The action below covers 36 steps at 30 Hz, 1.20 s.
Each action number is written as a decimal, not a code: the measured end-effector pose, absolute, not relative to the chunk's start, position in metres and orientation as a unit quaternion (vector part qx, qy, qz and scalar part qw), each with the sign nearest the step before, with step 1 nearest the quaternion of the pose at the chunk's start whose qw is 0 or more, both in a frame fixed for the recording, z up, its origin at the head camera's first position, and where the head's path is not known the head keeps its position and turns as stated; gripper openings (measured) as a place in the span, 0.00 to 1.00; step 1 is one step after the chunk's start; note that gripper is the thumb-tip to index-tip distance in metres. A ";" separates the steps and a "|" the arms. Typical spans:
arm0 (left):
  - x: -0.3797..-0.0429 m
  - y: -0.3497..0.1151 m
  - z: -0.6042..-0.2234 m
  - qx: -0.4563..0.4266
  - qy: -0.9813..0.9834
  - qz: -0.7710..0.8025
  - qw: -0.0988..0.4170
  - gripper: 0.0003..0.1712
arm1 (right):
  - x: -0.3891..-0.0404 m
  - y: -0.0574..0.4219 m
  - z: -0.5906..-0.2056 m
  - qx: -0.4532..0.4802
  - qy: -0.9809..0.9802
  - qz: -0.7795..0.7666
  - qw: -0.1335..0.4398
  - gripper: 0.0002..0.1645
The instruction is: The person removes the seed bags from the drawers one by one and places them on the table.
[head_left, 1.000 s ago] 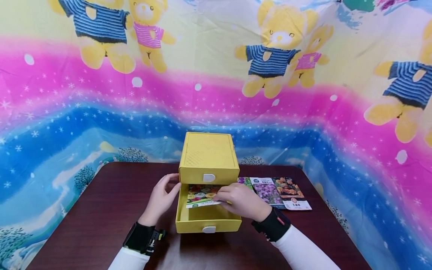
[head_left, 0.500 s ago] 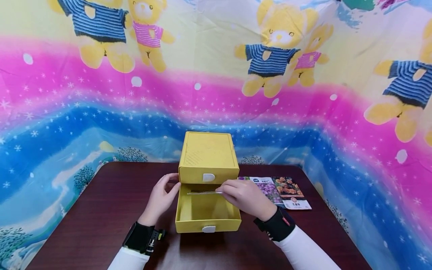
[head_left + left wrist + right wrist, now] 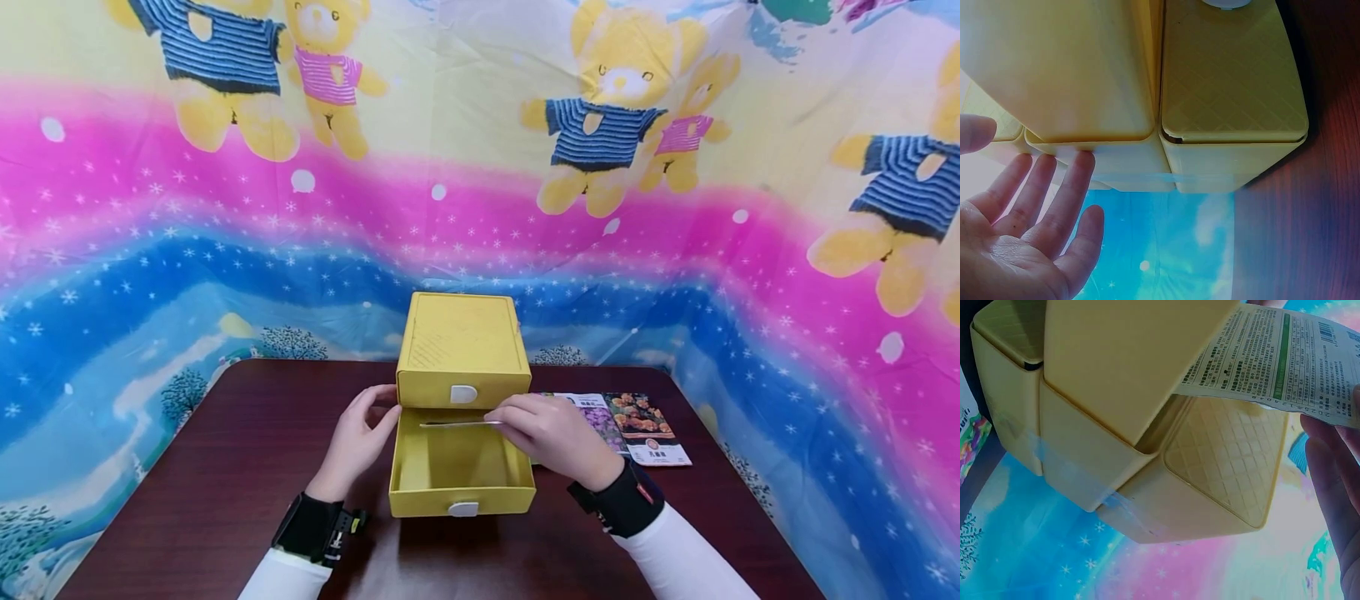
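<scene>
My right hand (image 3: 543,437) pinches a seed packet (image 3: 457,423) over the pulled-out drawer (image 3: 465,500) of a yellow drawer unit (image 3: 465,333). From the head the packet shows nearly edge-on. Its printed back (image 3: 1272,362) faces the right wrist camera, and one end reaches in above the drawer. My left hand (image 3: 356,437) is at the unit's left side. In the left wrist view its fingers are spread and lightly bent, with fingertips (image 3: 1085,159) right at the edge of the yellow casing (image 3: 1129,159). Inside, the drawer shows only its bare floor.
Right of the unit, a purple-flower packet (image 3: 600,425) and an orange-flower packet (image 3: 651,429) lie on the dark wooden table (image 3: 247,450), the former partly behind my right hand. The drawer below (image 3: 1235,75) is closed. A printed cloth (image 3: 450,225) hangs behind.
The seed packet has tipped from showing its flower picture to nearly edge-on. My right hand has shifted slightly to the right. My left hand has stayed put.
</scene>
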<state>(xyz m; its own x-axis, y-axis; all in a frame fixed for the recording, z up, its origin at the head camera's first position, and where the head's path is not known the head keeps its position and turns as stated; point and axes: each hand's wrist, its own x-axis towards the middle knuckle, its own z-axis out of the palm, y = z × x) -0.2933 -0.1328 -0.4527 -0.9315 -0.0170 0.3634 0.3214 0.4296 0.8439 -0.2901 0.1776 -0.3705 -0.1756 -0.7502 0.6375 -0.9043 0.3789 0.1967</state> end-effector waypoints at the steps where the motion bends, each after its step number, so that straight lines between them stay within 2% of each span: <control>1: -0.293 -0.133 -0.453 -0.092 -0.830 -0.526 0.161 0.20 | -0.289 0.178 -0.369 0.546 -0.758 0.115 0.337 0.08; 5: -0.293 -0.133 -0.453 -0.092 -0.830 -0.526 0.160 0.21 | -0.285 0.180 -0.364 0.548 -0.758 0.125 0.333 0.14; 16: -0.292 -0.132 -0.454 -0.093 -0.826 -0.531 0.167 0.20 | -0.276 0.188 -0.357 0.542 -0.748 0.151 0.351 0.12; 22: -0.293 -0.132 -0.454 -0.094 -0.826 -0.530 0.170 0.20 | -0.273 0.194 -0.349 0.543 -0.720 0.177 0.393 0.09; 36: -0.292 -0.131 -0.455 -0.089 -0.827 -0.531 0.161 0.20 | -0.267 0.210 -0.331 0.548 -0.652 0.253 0.459 0.13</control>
